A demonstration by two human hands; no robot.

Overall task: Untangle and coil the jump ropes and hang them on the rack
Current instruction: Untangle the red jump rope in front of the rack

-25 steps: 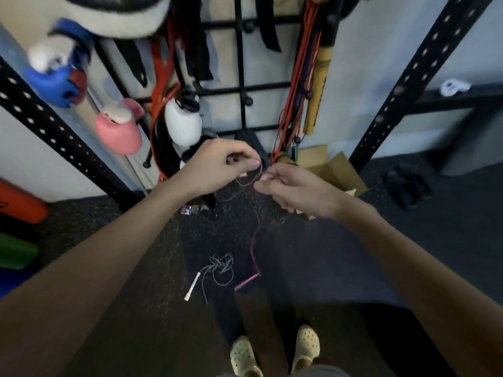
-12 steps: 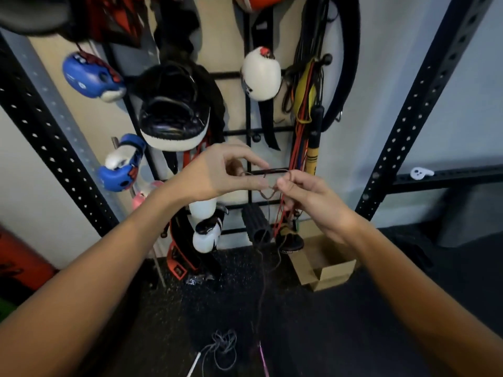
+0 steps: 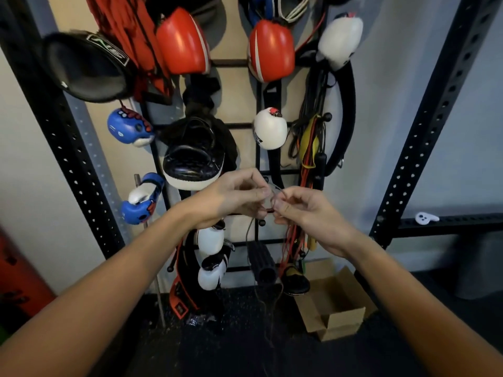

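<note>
Behind everything, a pale wall is carrying a black wire rack (image 3: 239,62) crowded with gear, and I am watching it through the head camera, the only view I have. Red boxing gloves (image 3: 181,42) are hanging near twelve o'clock, a blue glove (image 3: 128,129) is sitting toward ten, and a white glove (image 3: 269,129) is hanging just above centre. At about one o'clock a bundle of ropes (image 3: 309,140), red, yellow and black, is dangling from a peg on the rack.

At centre, the left hand (image 3: 231,197) is curling most of the way closed, thumb and fingertips pinching a thin jump rope (image 3: 249,235). The right hand (image 3: 304,210) is meeting it almost fingertip to fingertip, also pinching the rope with fingers bent. From the two hands the thin cord is trailing down toward six o'clock, onto the dark speckled floor (image 3: 394,349). I cannot tell where its ends are lying. An open cardboard box (image 3: 334,306) is sitting on the floor at five o'clock.
</note>
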